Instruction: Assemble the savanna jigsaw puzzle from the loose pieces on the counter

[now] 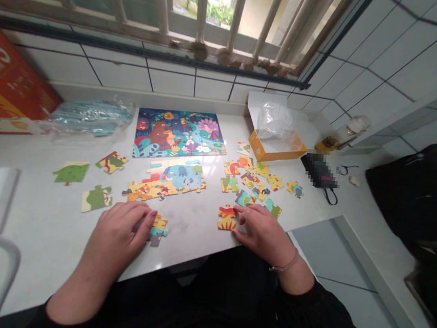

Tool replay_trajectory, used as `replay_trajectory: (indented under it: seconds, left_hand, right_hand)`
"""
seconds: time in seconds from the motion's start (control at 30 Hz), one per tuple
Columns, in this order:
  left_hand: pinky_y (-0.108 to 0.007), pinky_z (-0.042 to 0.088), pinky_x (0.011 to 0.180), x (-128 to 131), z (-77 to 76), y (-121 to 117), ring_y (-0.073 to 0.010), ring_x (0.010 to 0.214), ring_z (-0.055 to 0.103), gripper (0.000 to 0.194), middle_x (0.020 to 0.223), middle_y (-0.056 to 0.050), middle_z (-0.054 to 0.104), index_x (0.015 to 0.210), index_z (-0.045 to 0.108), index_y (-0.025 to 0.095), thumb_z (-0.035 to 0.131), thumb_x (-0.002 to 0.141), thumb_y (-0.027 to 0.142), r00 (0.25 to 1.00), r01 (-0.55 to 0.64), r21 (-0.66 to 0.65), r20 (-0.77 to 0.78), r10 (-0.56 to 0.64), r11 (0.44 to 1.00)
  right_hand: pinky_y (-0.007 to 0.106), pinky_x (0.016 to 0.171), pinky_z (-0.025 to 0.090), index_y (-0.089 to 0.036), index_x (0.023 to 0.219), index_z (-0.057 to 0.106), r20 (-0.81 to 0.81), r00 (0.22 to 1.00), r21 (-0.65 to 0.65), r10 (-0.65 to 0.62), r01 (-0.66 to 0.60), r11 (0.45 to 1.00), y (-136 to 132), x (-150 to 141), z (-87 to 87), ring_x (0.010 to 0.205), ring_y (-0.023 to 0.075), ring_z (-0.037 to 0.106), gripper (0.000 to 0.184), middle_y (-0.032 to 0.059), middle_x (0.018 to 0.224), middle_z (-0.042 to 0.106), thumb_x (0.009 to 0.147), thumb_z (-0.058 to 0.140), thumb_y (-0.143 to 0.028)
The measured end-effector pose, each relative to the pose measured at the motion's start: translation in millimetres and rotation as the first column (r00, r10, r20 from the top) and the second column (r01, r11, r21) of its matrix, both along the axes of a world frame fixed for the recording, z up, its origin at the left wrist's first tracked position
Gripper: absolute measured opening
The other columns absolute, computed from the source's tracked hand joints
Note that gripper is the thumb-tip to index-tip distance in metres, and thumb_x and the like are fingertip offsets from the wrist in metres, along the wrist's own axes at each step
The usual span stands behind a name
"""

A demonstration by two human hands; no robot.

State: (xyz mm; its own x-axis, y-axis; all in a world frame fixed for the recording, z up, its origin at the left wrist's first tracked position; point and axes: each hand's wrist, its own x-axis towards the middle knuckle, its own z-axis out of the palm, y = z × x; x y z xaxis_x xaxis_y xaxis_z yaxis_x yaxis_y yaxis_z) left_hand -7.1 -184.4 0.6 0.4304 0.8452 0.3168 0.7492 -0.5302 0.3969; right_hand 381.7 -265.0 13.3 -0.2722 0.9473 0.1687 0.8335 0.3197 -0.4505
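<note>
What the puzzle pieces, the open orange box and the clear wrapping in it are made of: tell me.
Puzzle pieces: probably printed cardboard, smooth; flat, with clean-cut tabs. Orange box: likely thin card, fairly matte, judging by its slim walls and upright flap. Clear wrapping: apparently glossy plastic film; crinkled, see-through, catching light.

Head-height view — forward, down over the counter (193,226)

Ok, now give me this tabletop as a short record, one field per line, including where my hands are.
Left hand: left hand, partly covering pieces with yellow, blue and grey
Right hand: right hand, fingertips at the red-and-yellow pieces
Middle: partly joined elephant puzzle
Left side: three green-patterned pieces, apart
Behind puzzle: dark animal picture, lying flat
Back right: open orange-and-white box, clear plastic inside
</note>
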Motion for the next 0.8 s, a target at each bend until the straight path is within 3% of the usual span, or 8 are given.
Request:
replay_trajectory:
  seconds: [0.07, 0.13, 0.27, 0.33, 0.43, 0.57, 0.73, 0.8]
  left_hand:
    - [-0.045, 0.052, 0.095, 0, -0.3, 0, -0.0285, 0.103, 0.072, 0.034, 0.109, -0.009, 0.081, 0.098, 0.071, 0.024, 0.050, 0.115, 0.044, 1.000, 0.005, 0.005, 0.007, -0.005, 1.000]
    - [-0.043, 0.051, 0.090, -1, -1.0, -1, -0.0275, 0.098, 0.071, 0.034, 0.103, -0.009, 0.079, 0.096, 0.070, 0.023, 0.050, 0.115, 0.042, 1.000, 0.009, 0.010, 0.013, -0.009, 1.000]
    - [-0.041, 0.047, 0.080, -1, -2.8, -1, -0.0248, 0.084, 0.066, 0.034, 0.088, -0.005, 0.073, 0.090, 0.067, 0.023, 0.051, 0.116, 0.040, 0.999, 0.032, 0.013, 0.017, -0.032, 0.999]
    - [-0.041, 0.047, 0.080, 0, -3.1, -1, -0.0247, 0.085, 0.066, 0.033, 0.088, -0.005, 0.073, 0.090, 0.067, 0.023, 0.052, 0.115, 0.039, 0.998, 0.047, 0.026, 0.027, -0.048, 0.999]
    - [-0.040, 0.047, 0.081, 0, -2.9, 0, -0.0246, 0.085, 0.066, 0.030, 0.089, -0.005, 0.073, 0.091, 0.066, 0.023, 0.054, 0.115, 0.037, 0.997, 0.059, 0.046, 0.046, -0.062, 0.997]
    - [-0.040, 0.048, 0.081, 1, -1.1, -2, -0.0241, 0.083, 0.065, 0.028, 0.088, -0.004, 0.071, 0.092, 0.067, 0.022, 0.055, 0.114, 0.036, 0.997, 0.048, 0.043, 0.059, -0.051, 0.998]
    - [-0.040, 0.048, 0.082, 2, 3.1, -6, -0.0239, 0.083, 0.064, 0.030, 0.086, -0.004, 0.070, 0.091, 0.067, 0.022, 0.054, 0.114, 0.035, 0.997, -0.040, 0.042, 0.066, 0.038, 0.998]
    - [-0.039, 0.049, 0.082, 2, 4.8, -7, -0.0235, 0.083, 0.065, 0.031, 0.086, -0.004, 0.071, 0.089, 0.068, 0.022, 0.054, 0.114, 0.035, 0.996, -0.048, 0.024, 0.070, 0.046, 0.999]
  right_hand:
    - [0.051, 0.111, 0.059, -0.027, 0.103, 0.067, 0.035, 0.999, 0.019, -0.018, 0.017, 1.000, 6, 6, -1.9, 0.125, 0.0302, 0.072, 0.010, 0.0104, 0.140, 0.079, 0.102, 0.075, -0.032]
    - [0.051, 0.111, 0.058, -0.025, 0.106, 0.070, 0.072, 0.986, 0.083, -0.153, 0.147, 0.986, 13, 31, -3.4, 0.125, 0.0318, 0.072, 0.013, 0.0137, 0.134, 0.080, 0.106, 0.069, -0.038]
    - [0.054, 0.109, 0.057, -0.014, 0.124, 0.074, 0.226, 0.785, 0.200, -0.576, 0.542, 0.816, 28, 109, -8.8, 0.118, 0.0373, 0.073, 0.030, 0.0227, 0.128, 0.079, 0.105, 0.059, -0.032]
    - [0.053, 0.108, 0.056, -0.008, 0.139, 0.069, 0.322, 0.702, 0.141, -0.635, 0.628, 0.766, 33, 144, -12.1, 0.119, 0.0386, 0.073, 0.043, 0.0259, 0.131, 0.078, 0.101, 0.060, -0.027]
    - [0.048, 0.104, 0.058, -0.008, 0.150, 0.063, 0.360, 0.684, 0.016, -0.634, 0.675, 0.738, 37, 177, -15.1, 0.117, 0.0367, 0.074, 0.057, 0.0259, 0.137, 0.076, 0.099, 0.065, -0.033]
    - [0.042, 0.094, 0.058, -0.011, 0.152, 0.062, 0.308, 0.696, -0.037, -0.649, 0.690, 0.723, 38, 183, -13.1, 0.105, 0.0308, 0.075, 0.063, 0.0210, 0.135, 0.078, 0.096, 0.070, -0.039]
    - [0.042, 0.081, 0.053, -0.008, 0.143, 0.070, 0.328, 0.543, -0.027, -0.773, 0.823, 0.567, 30, 179, -6.1, 0.093, 0.0325, 0.074, 0.067, 0.0225, 0.113, 0.079, 0.090, 0.083, -0.046]
    - [0.043, 0.075, 0.047, -0.006, 0.133, 0.077, 0.277, 0.558, 0.063, -0.782, 0.802, 0.594, 24, 176, -3.1, 0.086, 0.0315, 0.072, 0.054, 0.0244, 0.103, 0.077, 0.096, 0.077, -0.045]
